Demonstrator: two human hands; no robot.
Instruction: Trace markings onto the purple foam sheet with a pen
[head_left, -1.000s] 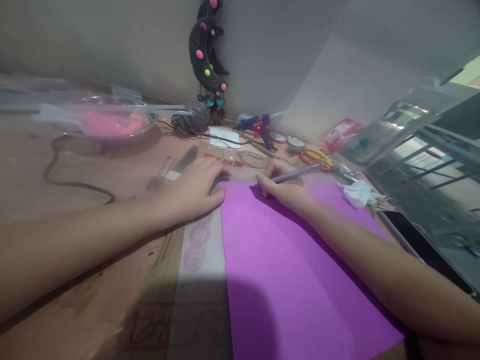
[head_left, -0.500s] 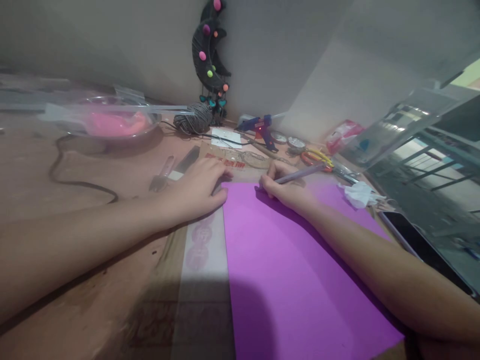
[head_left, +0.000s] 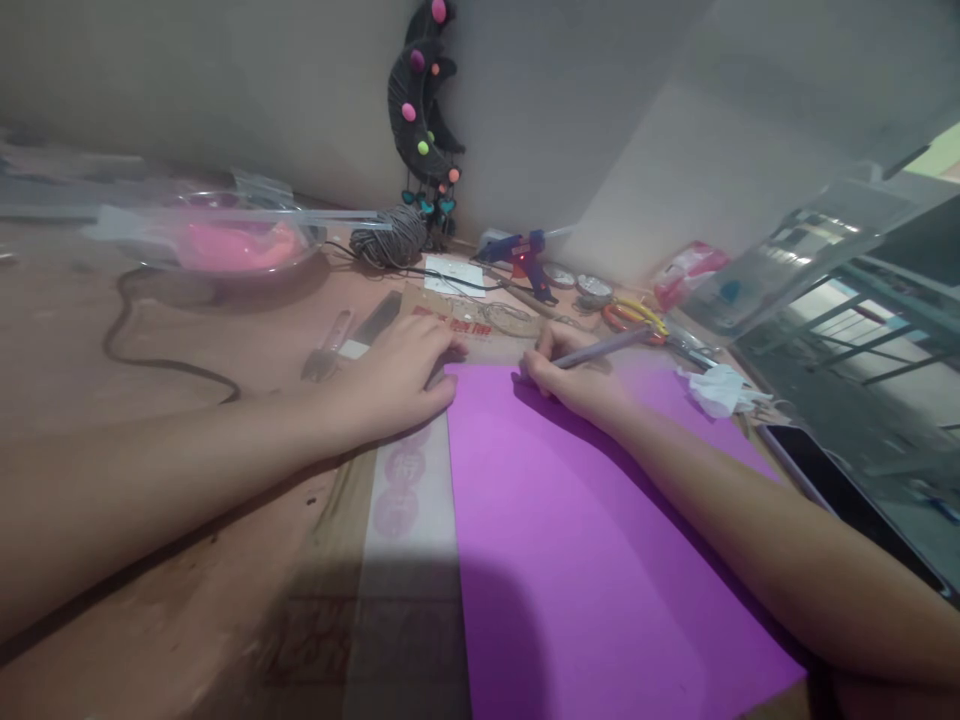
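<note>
Dim, hazy; rounded shadow on purple sheet (head_left: 600, 540); glare on clear container (head_left: 810, 240); left edge smeared.

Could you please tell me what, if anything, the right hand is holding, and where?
The right hand holds a pen near its writing end.

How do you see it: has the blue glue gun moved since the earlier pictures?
No, in no direction. The blue glue gun keeps its place against the crescent decoration by the wall; both only drift slightly right together as the view shifts.
</note>
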